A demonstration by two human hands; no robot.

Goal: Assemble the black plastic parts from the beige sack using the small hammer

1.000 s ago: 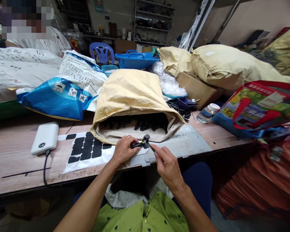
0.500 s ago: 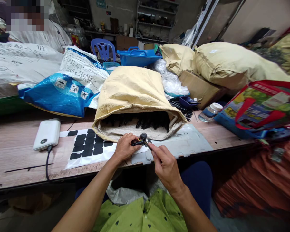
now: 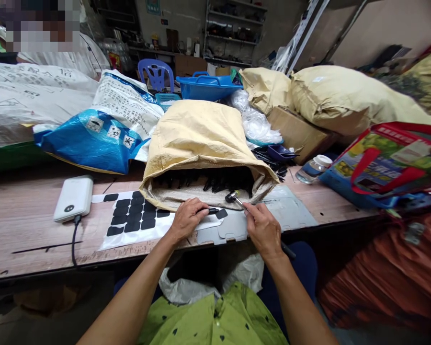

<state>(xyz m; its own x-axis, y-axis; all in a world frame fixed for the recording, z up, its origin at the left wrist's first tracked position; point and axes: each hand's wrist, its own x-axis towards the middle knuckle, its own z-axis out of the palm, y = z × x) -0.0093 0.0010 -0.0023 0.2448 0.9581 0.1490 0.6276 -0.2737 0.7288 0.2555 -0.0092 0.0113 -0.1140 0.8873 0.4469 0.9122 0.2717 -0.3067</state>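
Black pieces (image 3: pixel 219 183) inside tan sack (image 3: pixel 197 127), hammer (image 3: pixel 232 196) in right hand (image 3: pixel 264 231)

Soft light covers the tabletop (image 3: pixel 32 201), the shelves (image 3: pixel 233 39) sit dim, and outer edges look stretched

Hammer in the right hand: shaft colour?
Silver. The hammer shaft shows best in the head view, just ahead of the right hand.
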